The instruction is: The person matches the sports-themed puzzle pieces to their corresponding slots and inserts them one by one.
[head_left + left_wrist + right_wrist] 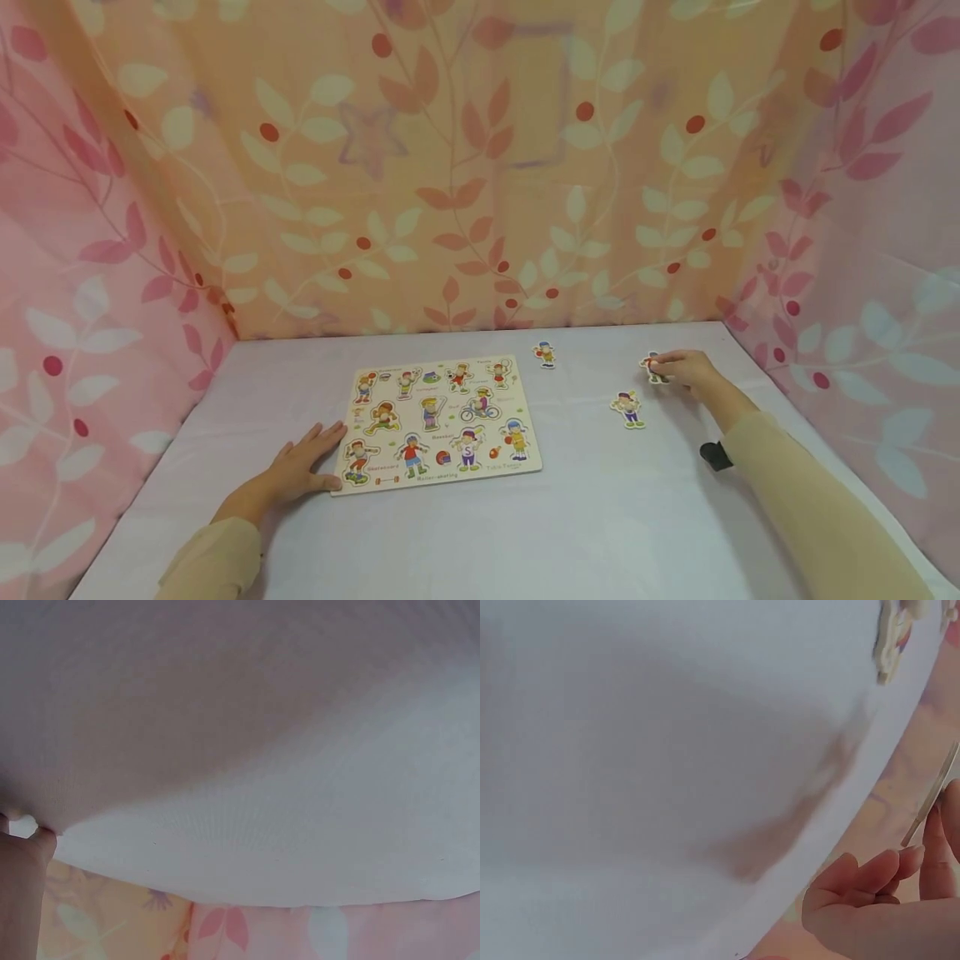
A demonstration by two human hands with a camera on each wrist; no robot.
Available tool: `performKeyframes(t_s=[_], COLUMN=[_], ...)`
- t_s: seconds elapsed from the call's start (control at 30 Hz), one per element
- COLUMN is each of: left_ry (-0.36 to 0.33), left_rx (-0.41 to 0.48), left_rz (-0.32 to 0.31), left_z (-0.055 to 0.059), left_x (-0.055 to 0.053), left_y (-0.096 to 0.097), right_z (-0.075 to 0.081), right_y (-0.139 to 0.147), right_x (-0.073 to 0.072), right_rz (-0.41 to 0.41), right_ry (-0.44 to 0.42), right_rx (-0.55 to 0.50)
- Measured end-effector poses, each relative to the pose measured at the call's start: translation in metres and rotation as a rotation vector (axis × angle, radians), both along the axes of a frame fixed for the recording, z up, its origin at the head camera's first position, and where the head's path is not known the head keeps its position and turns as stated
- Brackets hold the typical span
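Note:
A wooden picture puzzle board [405, 487] printed with cartoon children playing sports lies on the table. My left hand [303, 463] rests at its left edge, fingers spread and thumb by the lower left corner. Right of the board, my right hand [686, 369] pinches a puzzle piece [654, 367] of a child in red between thumb and fingers. In the right wrist view that piece [930, 799] shows edge-on, raised over the table. Another puzzle piece [628, 410], a child in white and purple, lies just left of this hand. Farther back is a blue-capped puzzle piece [545, 355].
A white cloth covers the table [480, 542]. Flowered curtains [480, 167] enclose it at the back and on both sides. Beside the right sleeve sits a small black object [716, 456].

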State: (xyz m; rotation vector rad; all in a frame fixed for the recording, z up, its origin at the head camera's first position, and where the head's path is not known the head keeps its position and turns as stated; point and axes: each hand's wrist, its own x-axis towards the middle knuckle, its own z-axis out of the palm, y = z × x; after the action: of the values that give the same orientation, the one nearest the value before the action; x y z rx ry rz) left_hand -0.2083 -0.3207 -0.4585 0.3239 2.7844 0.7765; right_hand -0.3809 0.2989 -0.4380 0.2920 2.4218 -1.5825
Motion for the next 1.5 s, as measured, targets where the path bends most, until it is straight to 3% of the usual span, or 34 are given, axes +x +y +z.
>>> performKeyframes(t_s=[0.27, 0.83, 1.17, 1.5], left_ry=[0.004, 0.011, 0.018, 0.025], left_rx=[0.0, 0.007, 0.0, 0.013], left_rz=[-0.002, -0.005, -0.007, -0.009], left_z=[0.001, -0.002, -0.001, -0.001], left_x=[0.0, 0.001, 0.001, 0.002], left_y=[0.0, -0.002, -0.002, -0.001], right_z=[0.013, 0.019, 0.02, 0.017], right_y=[-0.016, -0.059, -0.093, -0.128], right_x=[0.022, 0.063, 0.073, 0.079], right_rz=[0.02, 0.056, 0.113, 0.135], right_ry=[0.004, 0.051, 0.086, 0.074], right_rx=[0.021, 0.01, 0.054, 0.013])
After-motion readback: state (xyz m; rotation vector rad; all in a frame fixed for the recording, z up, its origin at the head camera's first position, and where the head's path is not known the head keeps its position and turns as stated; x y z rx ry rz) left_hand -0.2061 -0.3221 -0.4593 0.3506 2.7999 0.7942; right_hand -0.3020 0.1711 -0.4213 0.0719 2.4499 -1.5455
